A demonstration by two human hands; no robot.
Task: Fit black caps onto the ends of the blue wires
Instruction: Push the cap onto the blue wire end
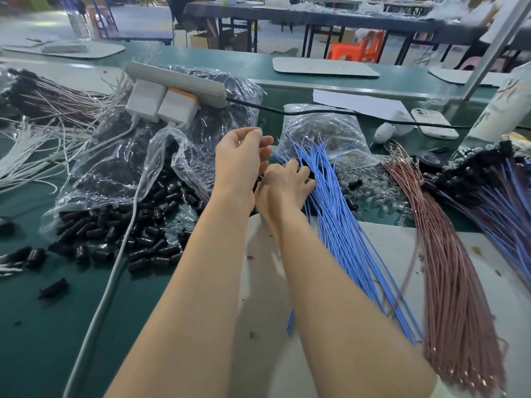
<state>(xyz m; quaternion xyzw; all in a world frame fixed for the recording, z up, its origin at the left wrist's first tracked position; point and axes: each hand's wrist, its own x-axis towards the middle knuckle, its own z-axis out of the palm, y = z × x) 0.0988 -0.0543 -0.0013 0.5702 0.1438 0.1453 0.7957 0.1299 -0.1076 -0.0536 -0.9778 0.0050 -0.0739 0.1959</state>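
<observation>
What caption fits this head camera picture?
Left hand and right hand meet at the blue wires, black caps heaped nearby.

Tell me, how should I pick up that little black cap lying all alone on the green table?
Pinch the lone black cap across its middle, coming from above. It lies on its side, a short tube with bare green table around it, so thumb and finger can probably close on its long sides.

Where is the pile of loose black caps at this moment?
In the head view, the black caps lie left of the left hand on the green bench, spilling from the mouth of a clear plastic bag.
</observation>
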